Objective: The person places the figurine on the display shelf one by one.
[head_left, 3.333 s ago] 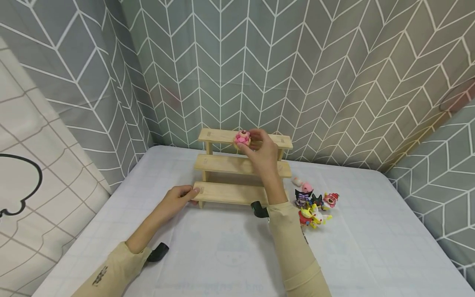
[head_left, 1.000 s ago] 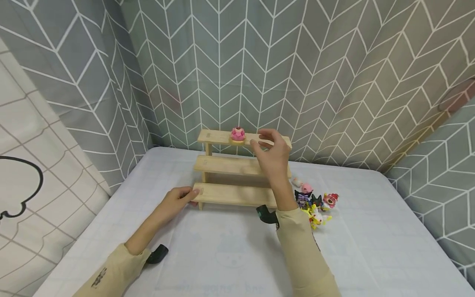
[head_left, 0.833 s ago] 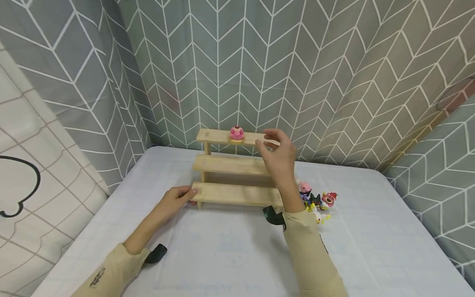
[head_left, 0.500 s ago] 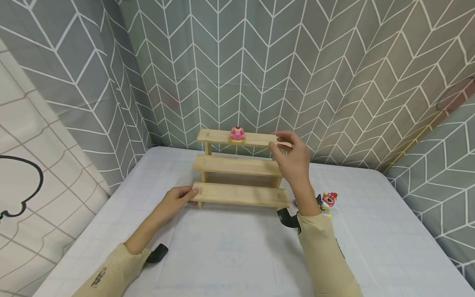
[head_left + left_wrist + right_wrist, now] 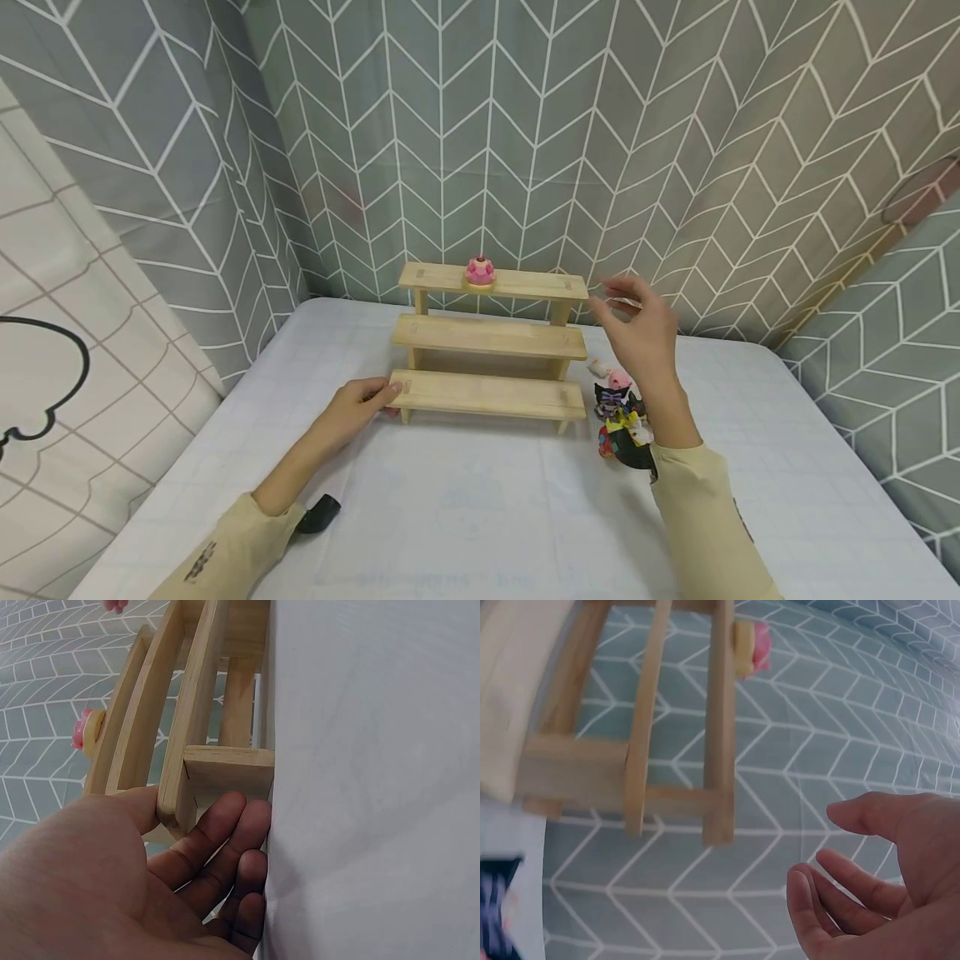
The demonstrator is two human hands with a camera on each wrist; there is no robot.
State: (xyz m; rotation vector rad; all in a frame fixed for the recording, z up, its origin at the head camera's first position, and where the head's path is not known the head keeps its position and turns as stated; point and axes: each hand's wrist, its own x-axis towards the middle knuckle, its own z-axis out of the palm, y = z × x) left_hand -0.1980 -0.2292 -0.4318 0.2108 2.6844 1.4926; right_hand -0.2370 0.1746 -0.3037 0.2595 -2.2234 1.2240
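A three-step wooden display stand (image 5: 487, 392) stands on the table. On its top step sits a pink figurine (image 5: 480, 273) with a yellowish base, left of the middle. My left hand (image 5: 351, 414) holds the left end of the lowest step; in the left wrist view the thumb lies on the board's top and the fingers curl beneath it. Off the stand's right end, in the air, is my right hand (image 5: 641, 333), its fingers loosely bent with nothing between them. Several small figurines (image 5: 613, 400) lie below it, partly hidden by the right wrist and its black camera.
A white cloth covers the table (image 5: 450, 517). Behind it hangs a grey curtain (image 5: 465, 125) with white zigzag lines, close to the stand's back. The figurine pile lies just right of the stand.
Earlier my right hand held the pink figurine at the top step; it let go and moved right, past the stand's end. The figurine stays on the step. My left hand has kept its place.
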